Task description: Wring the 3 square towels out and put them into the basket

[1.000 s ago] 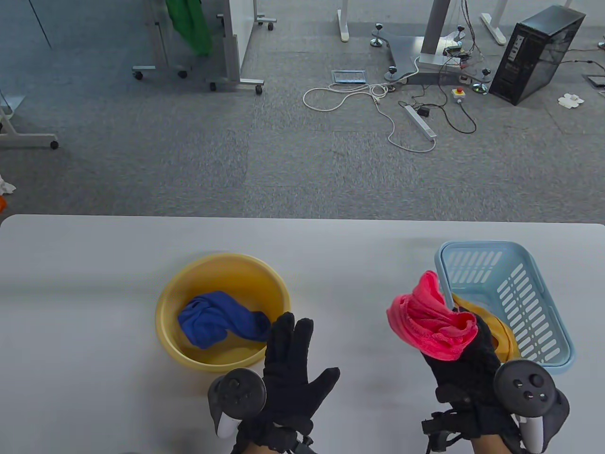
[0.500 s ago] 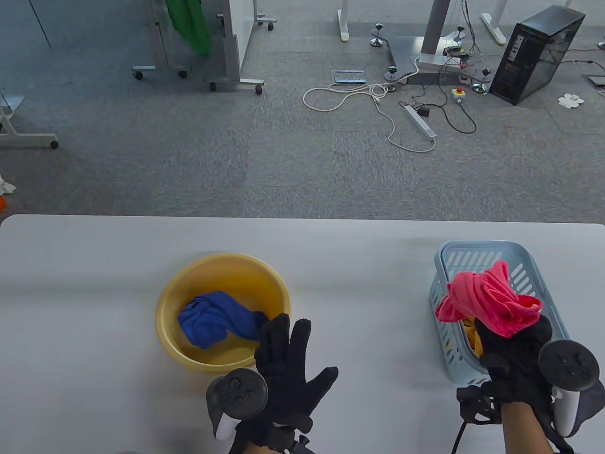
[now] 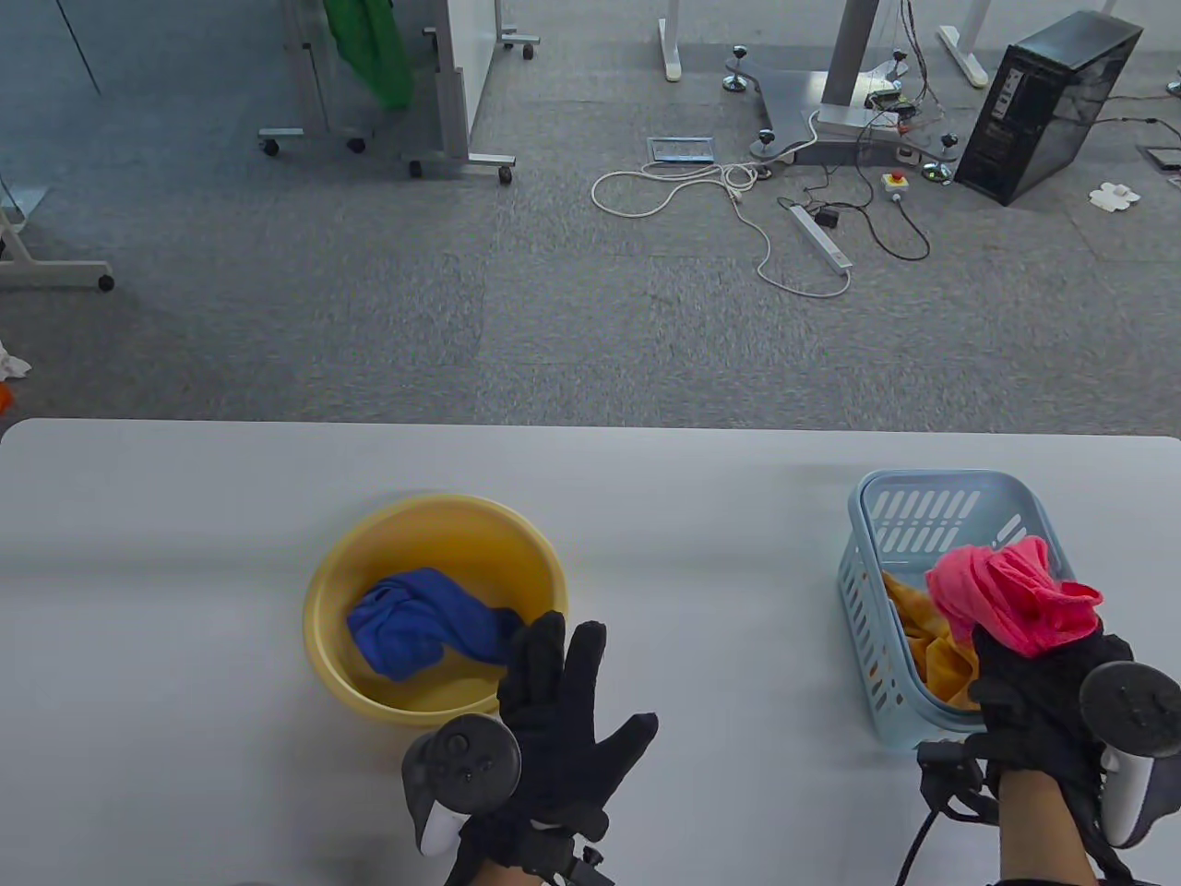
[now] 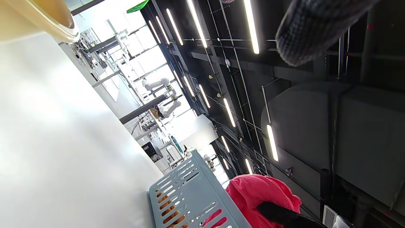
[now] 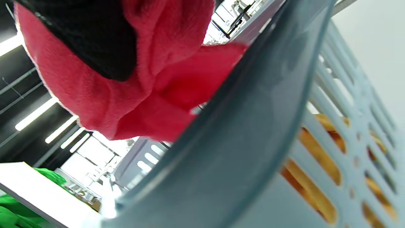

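Note:
My right hand grips a bunched pink towel and holds it over the near right part of the light blue basket. The right wrist view shows the pink towel just above the basket's rim. An orange towel lies inside the basket. A blue towel lies crumpled in the yellow basin. My left hand hovers flat with fingers spread at the basin's near right rim, holding nothing. In the left wrist view the basket and pink towel appear at the bottom.
The white table stretches between basin and basket. Beyond its far edge lie grey carpet, cables, a power strip and a black computer case.
My right hand has carried the pink towel rightward and lower, from beside the basket's left wall to over its near right part. The left hand has barely moved.

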A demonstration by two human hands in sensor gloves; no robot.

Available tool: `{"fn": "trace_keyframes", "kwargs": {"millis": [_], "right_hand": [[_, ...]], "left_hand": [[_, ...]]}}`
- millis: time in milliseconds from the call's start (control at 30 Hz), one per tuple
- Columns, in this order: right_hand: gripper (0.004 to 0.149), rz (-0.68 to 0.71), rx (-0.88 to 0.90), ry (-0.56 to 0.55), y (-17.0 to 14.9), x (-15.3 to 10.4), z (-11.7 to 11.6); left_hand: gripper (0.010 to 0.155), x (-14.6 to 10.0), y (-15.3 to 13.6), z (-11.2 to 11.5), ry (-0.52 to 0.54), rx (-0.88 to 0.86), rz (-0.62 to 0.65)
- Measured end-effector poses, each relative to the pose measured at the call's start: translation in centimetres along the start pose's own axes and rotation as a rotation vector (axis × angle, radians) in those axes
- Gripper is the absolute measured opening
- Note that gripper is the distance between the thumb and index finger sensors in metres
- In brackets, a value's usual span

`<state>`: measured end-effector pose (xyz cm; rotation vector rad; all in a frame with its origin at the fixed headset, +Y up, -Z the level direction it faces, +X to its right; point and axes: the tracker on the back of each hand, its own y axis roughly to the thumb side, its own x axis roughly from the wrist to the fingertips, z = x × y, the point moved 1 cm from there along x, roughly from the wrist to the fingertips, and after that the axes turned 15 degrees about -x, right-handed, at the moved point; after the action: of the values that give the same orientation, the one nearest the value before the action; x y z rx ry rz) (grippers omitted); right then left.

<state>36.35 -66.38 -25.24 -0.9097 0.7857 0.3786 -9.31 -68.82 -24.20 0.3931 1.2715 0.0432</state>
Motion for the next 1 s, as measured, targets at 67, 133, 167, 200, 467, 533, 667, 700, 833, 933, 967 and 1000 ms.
{"fn": "trace_keyframes", "kwargs": {"millis": [67,133,167,200,467,533,667,700,833,933,967,1000], "right_hand": [[0.106,0.014,-0.007,-0.009,0.2,-0.1,-0.3],[0.107,0.027,-0.009,-0.013,0.3,-0.1,-0.5],[0.106,0.033,-0.018,-0.012,0.4,-0.2,-0.5],[0.105,0.046,-0.024,-0.014,0.4,-0.3,-0.6],[0.098,0.181,-0.049,-0.028,1.8,-1.3,0.0],[0.097,0.221,-0.041,-0.019,2.4,-1.7,0.0],[0.092,0.336,-0.016,-0.060,3.8,-3.1,0.1],[0.092,0.372,-0.007,-0.057,4.3,-3.7,0.0],[0.091,0.473,0.037,-0.031,5.8,-5.6,-0.5],[0.092,0.556,0.015,-0.039,7.0,-7.2,-1.0],[0.091,0.578,-0.005,-0.043,7.2,-7.5,-1.2],[0.092,0.601,-0.021,-0.045,7.5,-8.0,-1.4]], "left_hand": [[0.088,0.0,0.0,0.0,0.001,0.008,-0.001],[0.088,0.0,-0.1,0.0,0.003,0.009,-0.003],[0.088,0.0,-0.1,0.0,0.002,0.009,-0.004],[0.087,0.1,-0.2,0.1,-0.001,0.011,-0.009],[0.087,0.1,-0.3,0.6,-0.013,0.018,-0.016],[0.087,0.2,-0.3,0.6,-0.016,0.020,-0.021],[0.086,0.1,-0.3,0.7,-0.014,0.013,-0.021],[0.086,0.1,-0.3,0.7,-0.014,0.013,-0.022],[0.086,0.2,-0.4,0.8,-0.020,0.025,-0.027],[0.086,0.2,-0.4,0.9,-0.026,0.026,-0.027],[0.086,0.2,-0.3,1.0,-0.026,0.030,-0.027],[0.086,0.2,-0.3,1.0,-0.027,0.032,-0.026]]}}
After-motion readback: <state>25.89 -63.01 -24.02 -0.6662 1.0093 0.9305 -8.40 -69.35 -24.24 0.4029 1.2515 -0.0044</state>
